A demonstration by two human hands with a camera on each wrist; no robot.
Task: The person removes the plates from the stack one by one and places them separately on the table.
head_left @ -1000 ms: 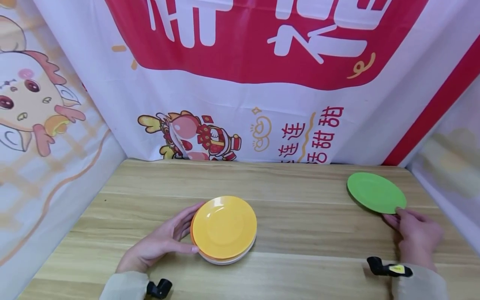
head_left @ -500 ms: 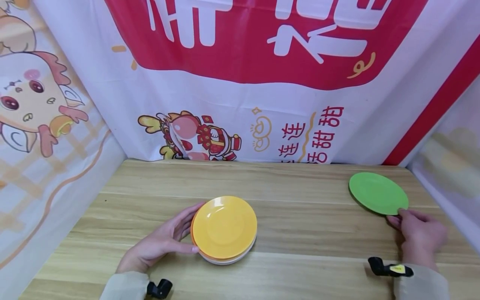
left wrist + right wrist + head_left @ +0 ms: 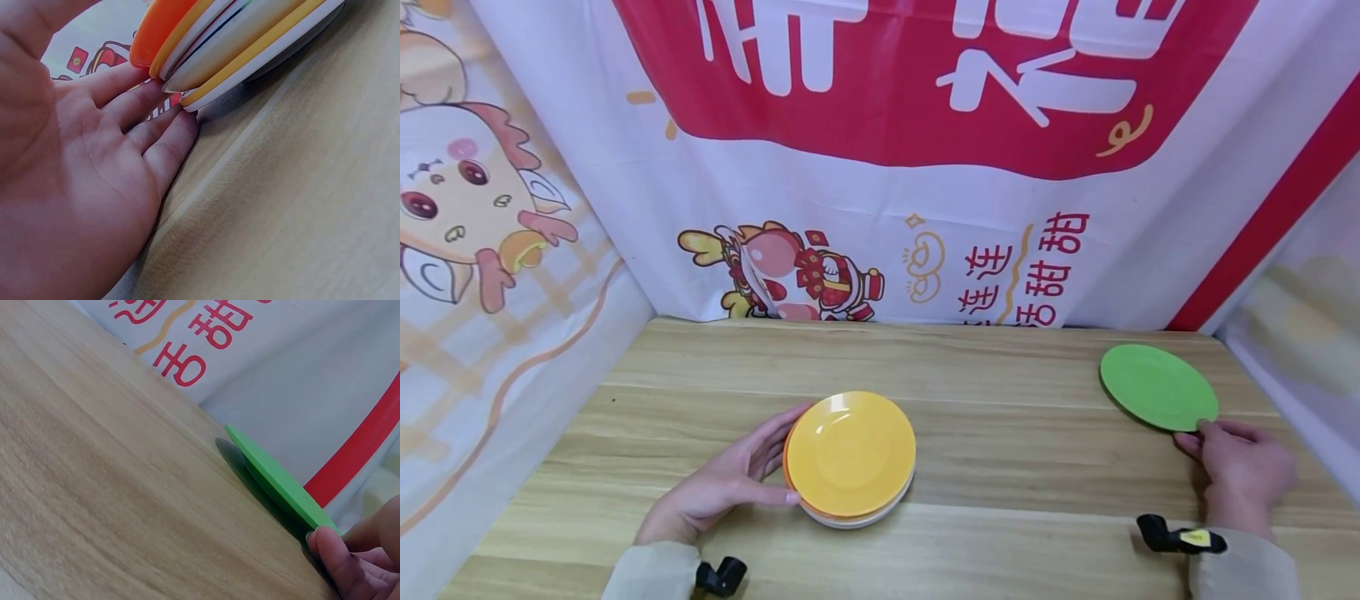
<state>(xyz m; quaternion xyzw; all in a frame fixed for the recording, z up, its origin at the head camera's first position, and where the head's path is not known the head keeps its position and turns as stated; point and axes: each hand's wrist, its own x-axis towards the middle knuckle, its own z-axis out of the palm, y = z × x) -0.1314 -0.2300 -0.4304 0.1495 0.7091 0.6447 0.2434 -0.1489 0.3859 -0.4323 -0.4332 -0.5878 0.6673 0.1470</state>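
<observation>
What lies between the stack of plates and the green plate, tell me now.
Only bare wooden tabletop lies between the stack of plates and the green plate; the head view shows it.

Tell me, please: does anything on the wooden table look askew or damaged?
No damage or spill is visible. Only the stack of plates looks slightly askew: a glossy round orange plate pokes out past the glossy round yellow plate at its left side.

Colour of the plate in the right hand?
The plate is plain green, no pattern visible; it shows best in the head view.
</observation>
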